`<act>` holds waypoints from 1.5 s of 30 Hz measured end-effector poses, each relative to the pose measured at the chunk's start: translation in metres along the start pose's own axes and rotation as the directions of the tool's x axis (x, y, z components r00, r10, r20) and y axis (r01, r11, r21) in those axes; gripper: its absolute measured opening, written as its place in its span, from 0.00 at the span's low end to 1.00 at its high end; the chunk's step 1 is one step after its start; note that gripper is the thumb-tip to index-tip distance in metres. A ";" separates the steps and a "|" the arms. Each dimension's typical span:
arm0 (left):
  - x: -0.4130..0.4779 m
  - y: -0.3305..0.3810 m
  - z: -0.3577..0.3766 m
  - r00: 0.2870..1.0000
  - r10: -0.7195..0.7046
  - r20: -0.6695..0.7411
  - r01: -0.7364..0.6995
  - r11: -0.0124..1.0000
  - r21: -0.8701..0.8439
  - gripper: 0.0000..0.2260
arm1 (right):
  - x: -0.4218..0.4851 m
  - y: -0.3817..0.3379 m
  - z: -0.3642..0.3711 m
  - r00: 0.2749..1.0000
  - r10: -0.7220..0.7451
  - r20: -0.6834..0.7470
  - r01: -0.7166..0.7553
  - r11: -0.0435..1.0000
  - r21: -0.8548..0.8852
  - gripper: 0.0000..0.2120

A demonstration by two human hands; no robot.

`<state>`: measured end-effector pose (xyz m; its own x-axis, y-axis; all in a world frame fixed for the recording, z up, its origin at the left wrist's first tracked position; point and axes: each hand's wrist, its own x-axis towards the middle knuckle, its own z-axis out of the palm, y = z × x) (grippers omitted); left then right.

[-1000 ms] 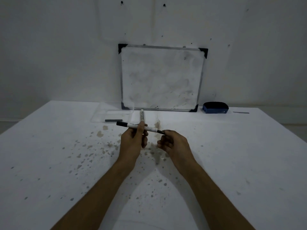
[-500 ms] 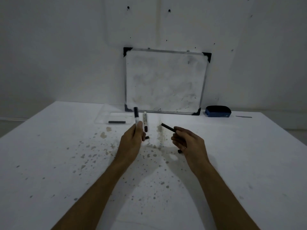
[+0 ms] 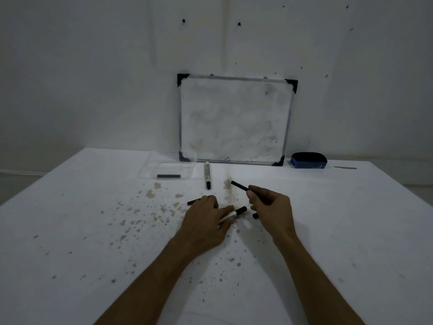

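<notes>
A plain pale grey painted wall [image 3: 93, 66] fills the upper half of the view, flecked with small dark holes [image 3: 183, 20] and crossed by faint vertical seams. A wide white flat worktop [image 3: 70, 254] stands right against it and is scattered with brownish stains [image 3: 150, 193] across its middle. A small metal-framed whiteboard with black plastic corners [image 3: 234, 118], smeared grey, stands on the worktop and leans against the wall. Just beside its right foot lies a dark blue block eraser [image 3: 308, 160]. The light is dim and bluish, brightest on the worktop below the board.
</notes>
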<state>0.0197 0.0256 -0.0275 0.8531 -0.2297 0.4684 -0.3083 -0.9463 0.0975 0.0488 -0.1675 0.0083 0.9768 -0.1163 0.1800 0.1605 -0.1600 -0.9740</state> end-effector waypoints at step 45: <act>-0.018 -0.150 -0.039 0.741 -0.672 0.018 0.668 0.739 0.089 0.34 | 0.152 -0.082 0.242 0.793 0.081 0.604 0.454 0.583 -0.674 0.15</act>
<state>0.0347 0.1806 -0.0164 0.8465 0.4614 0.2657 0.3795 -0.8728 0.3068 0.2182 0.0651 0.0825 0.8732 0.4870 -0.0195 0.4410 -0.8064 -0.3939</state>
